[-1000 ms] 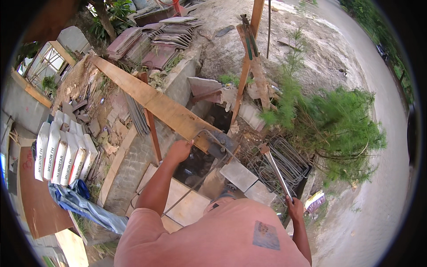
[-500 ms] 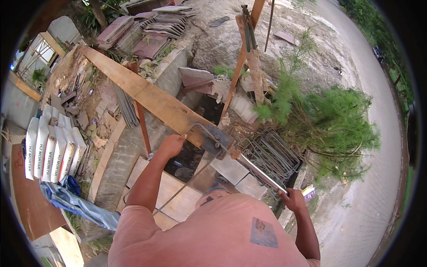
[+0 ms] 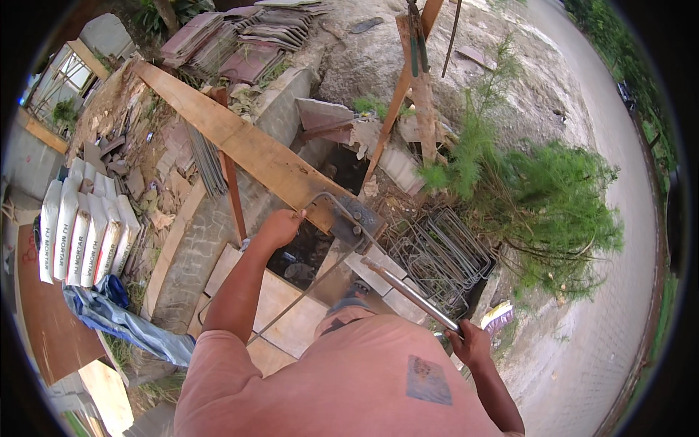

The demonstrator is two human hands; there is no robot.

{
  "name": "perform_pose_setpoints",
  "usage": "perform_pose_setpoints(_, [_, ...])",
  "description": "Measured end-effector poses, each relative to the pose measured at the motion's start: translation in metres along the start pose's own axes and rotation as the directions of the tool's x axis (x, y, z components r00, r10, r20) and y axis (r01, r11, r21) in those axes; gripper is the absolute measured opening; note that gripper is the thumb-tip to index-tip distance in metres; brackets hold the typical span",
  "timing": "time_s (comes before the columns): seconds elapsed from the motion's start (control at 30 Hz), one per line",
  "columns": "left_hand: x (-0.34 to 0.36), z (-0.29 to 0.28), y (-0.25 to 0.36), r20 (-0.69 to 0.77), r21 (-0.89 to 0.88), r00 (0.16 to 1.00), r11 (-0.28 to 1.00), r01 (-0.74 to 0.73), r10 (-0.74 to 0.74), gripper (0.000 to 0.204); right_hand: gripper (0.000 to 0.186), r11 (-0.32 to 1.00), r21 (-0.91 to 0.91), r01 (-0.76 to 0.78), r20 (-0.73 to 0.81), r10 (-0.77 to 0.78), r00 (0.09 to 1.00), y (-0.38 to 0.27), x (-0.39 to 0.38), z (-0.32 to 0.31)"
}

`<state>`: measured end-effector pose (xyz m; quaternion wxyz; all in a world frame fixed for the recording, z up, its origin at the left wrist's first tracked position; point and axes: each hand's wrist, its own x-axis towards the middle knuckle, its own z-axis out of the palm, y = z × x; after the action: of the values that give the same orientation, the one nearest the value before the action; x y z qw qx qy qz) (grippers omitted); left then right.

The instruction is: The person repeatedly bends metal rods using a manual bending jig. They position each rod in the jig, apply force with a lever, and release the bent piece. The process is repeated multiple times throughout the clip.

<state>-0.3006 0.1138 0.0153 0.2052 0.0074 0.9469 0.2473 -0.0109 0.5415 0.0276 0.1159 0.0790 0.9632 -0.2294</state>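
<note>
A long wooden plank (image 3: 240, 142) runs from the far left to a dark metal plate with pegs (image 3: 371, 221) at its near end. A thin steel rod (image 3: 309, 290) bends sharply at the plate, and its short hooked end lies over the plank. My left hand (image 3: 280, 228) is closed at the plank's near edge, pinching that end of the rod. My right hand (image 3: 472, 342) grips the far-right end of a silver metal pipe (image 3: 419, 294). The pipe's rusty tip points at the plate but is apart from it.
Bent steel frames (image 3: 448, 247) lie heaped on the right beside a leafy green bush (image 3: 553, 211). A dark pit (image 3: 295, 262) opens under the plank. White bags (image 3: 87, 233) stand stacked at left, near a blue tarp (image 3: 138, 328). Crossed wooden posts (image 3: 421, 109) rise behind.
My right hand has drawn the pipe back toward me, so its tip has come away from the plate. My left hand stays at the plank's edge.
</note>
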Motion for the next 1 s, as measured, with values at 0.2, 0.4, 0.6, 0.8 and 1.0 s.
perform_pose_setpoints(0.2, [0.006, 0.007, -0.007, -0.036, 0.024, 0.999, 1.000, -0.006, 0.007, 0.060, 0.037, 1.000, -0.024, 0.012, -0.103, -0.015, 0.995, -0.032, 0.005, 0.003])
perform_pose_setpoints(0.4, [0.005, -0.002, 0.000, 0.055, 0.032, 0.998, 0.999, 0.022, -0.024, 0.060, 0.035, 1.000, 0.011, -0.013, -0.095, 0.014, 0.995, -0.034, 0.026, 0.010])
perform_pose_setpoints(0.6, [0.003, -0.001, -0.001, 0.039, -0.001, 0.999, 1.000, 0.006, -0.006, 0.059, 0.036, 0.995, 0.076, 0.071, -0.102, -0.063, 0.993, 0.017, 0.011, 0.021])
perform_pose_setpoints(0.8, [0.005, -0.004, 0.001, 0.064, -0.007, 0.998, 1.000, -0.019, 0.019, 0.058, 0.038, 0.902, -0.370, 0.224, 0.223, -0.148, 0.964, -0.042, 0.105, -0.111])
perform_pose_setpoints(1.0, [0.002, -0.001, -0.002, -0.003, -0.044, 0.998, 0.997, -0.062, 0.062, 0.059, 0.039, 0.521, -0.658, 0.544, 0.553, -0.157, 0.818, -0.149, 0.169, -0.187])
